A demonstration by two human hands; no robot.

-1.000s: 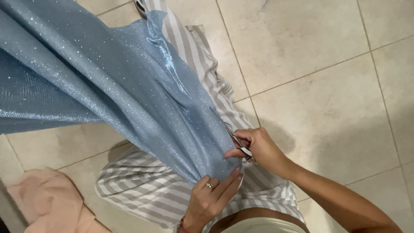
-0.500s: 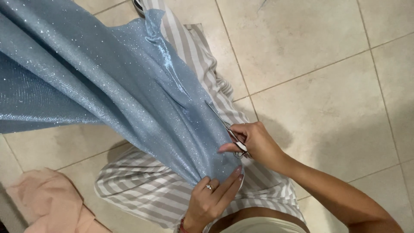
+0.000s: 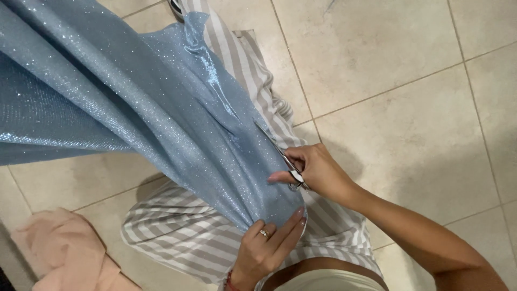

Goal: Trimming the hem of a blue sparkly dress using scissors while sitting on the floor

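A large sheet of sparkly light-blue fabric (image 3: 134,102) drapes from the upper left down across my lap. My left hand (image 3: 266,245), with a ring on one finger, pinches the fabric's lower end at the bottom centre. My right hand (image 3: 315,171) grips silver scissors (image 3: 277,151), whose blades point up-left and lie along the fabric's right edge. The scissor handles are mostly hidden by my fingers.
My legs in grey-and-white striped trousers (image 3: 177,231) stretch over a beige tiled floor (image 3: 398,70). A pink cloth (image 3: 59,253) lies crumpled at the lower left. A dark shoe tip (image 3: 175,6) shows at the top edge.
My right hand with the scissors has crept a little up along the fabric's edge. My left hand keeps its pinch on the fabric's end.
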